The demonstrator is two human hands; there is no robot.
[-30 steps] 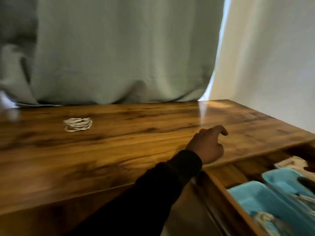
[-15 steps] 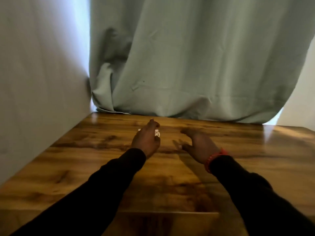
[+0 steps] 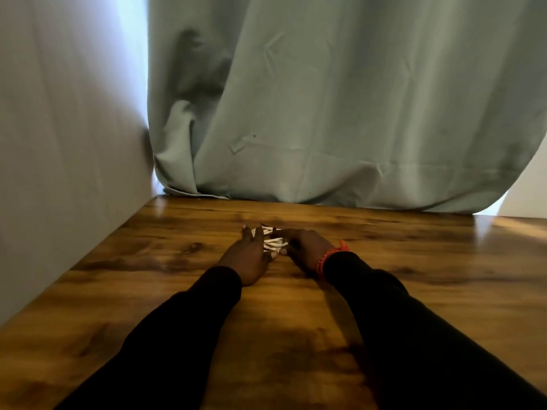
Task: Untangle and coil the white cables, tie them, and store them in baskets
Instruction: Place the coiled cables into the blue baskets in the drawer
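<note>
A small bundle of white cable (image 3: pixel 273 243) lies on the wooden table (image 3: pixel 414 276) near its far edge. My left hand (image 3: pixel 248 255) covers the bundle's left side, fingers spread over the strands. My right hand (image 3: pixel 307 247), with a red band at the wrist, closes on the bundle from the right, its fingertips on the strands. Only the loops between the two hands show; the rest of the cable is hidden under them. No basket is in view.
A grey-green curtain (image 3: pixel 325 113) hangs right behind the table's far edge. A pale wall (image 3: pixel 59 143) runs along the table's left side. Bare wood stretches to the right and toward me.
The view swung left, away from the blue baskets. Both hands reached forward and came together on the white cable bundle, which lay untouched a second ago.
</note>
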